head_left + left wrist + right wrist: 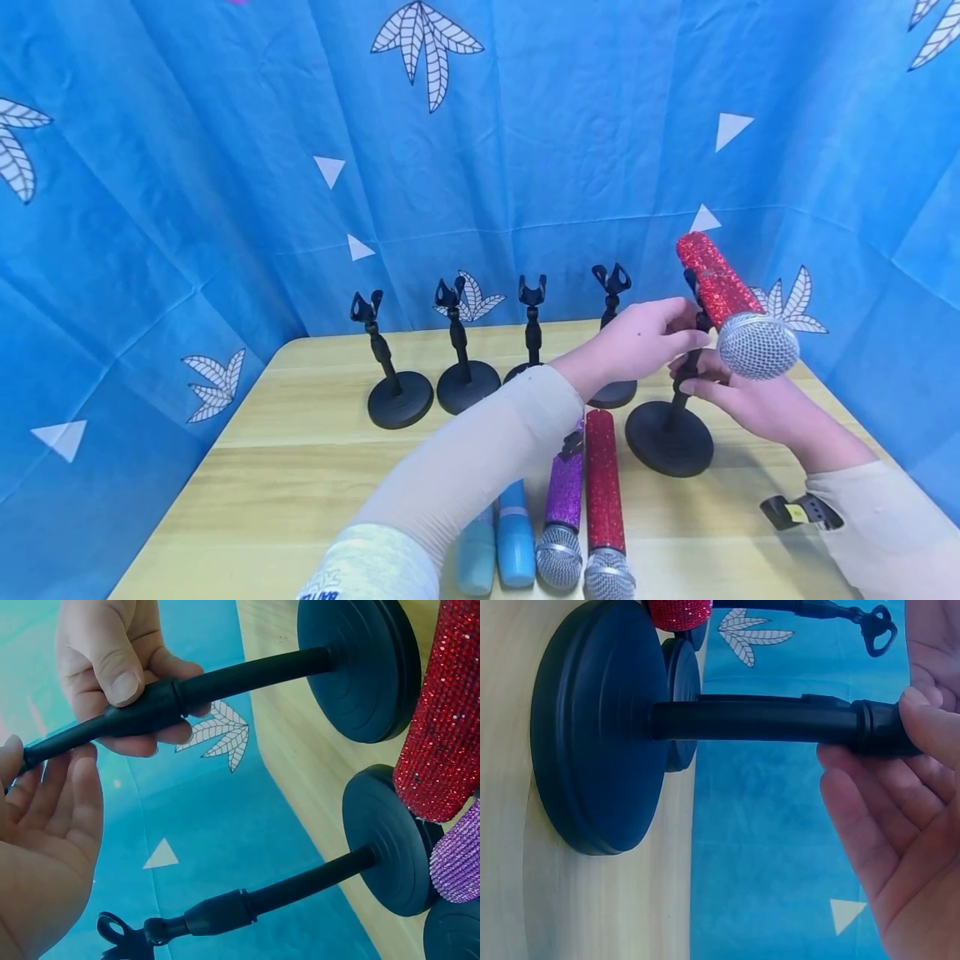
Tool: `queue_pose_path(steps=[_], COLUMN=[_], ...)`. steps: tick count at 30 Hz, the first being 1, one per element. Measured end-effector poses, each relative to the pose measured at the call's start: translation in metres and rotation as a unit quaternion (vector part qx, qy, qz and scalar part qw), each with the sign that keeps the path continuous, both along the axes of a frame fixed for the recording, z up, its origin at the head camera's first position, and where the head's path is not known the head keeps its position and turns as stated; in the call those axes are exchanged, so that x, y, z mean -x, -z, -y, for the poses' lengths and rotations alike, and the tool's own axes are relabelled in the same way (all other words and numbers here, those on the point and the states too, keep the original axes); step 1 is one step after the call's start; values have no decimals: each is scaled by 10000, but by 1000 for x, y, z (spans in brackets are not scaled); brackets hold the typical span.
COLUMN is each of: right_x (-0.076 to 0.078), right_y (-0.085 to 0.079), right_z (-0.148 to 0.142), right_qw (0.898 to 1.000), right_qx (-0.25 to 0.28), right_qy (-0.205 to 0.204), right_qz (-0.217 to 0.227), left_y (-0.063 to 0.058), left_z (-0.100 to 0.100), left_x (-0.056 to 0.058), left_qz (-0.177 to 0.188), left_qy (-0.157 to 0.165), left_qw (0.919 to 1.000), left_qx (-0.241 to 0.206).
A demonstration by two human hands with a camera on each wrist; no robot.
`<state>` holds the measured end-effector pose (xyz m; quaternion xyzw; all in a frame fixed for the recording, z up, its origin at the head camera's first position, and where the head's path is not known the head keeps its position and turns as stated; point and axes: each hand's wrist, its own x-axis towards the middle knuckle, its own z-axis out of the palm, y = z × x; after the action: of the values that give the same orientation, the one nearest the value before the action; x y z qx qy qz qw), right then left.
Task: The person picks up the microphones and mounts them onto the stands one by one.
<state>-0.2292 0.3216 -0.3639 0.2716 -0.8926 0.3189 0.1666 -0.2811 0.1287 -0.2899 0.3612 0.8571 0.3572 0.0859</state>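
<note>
A red glittery microphone (712, 275) with a silver mesh head sits in the clip of a black desktop microphone stand (670, 440), its head slanting down toward the person. Close under that clip, my left hand (648, 337) pinches the upper stem. Lower down, my right hand (750, 400) holds the thick collar (885, 727) between thumb and fingers. In the left wrist view both hands show along the stem, the right hand (112, 660) nearer the base. Whether the round base touches the table cannot be told.
Several other black stands (400, 400) with bare clips line the back of the wooden table (300, 450). In front lie a second red microphone (604, 483), a purple one (564, 492) and two blue-toned handles (515, 542). A blue patterned curtain (525, 167) hangs behind.
</note>
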Motion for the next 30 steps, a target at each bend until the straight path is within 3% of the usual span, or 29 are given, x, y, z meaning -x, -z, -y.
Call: queue_pose_path(steps=[7,14,20,25,30], right_x=[-1,3,-2,-4,-7], right_y=[0,3,5,3,-4], right_z=[-1,3,0,-1,0], right_qw=[9998,9969,9979,9985,9843], right_qx=[148,394,291,-100,-527], right_qy=[93,592,476,522,1133], right_qz=[107,328,322,110,1250], left_y=[2,3,6,6,7], left_z=[-5,-8,-10,-11,-11], left_x=[-1,-3,-5,-7,-5], left_qz=[-17,-19,-6,-79,-121], left_qy=[-2,-192,-229,-288,-437], left_qw=[10000,9998,9997,9996,9989], left_qx=[53,-33,-31,-17,-98])
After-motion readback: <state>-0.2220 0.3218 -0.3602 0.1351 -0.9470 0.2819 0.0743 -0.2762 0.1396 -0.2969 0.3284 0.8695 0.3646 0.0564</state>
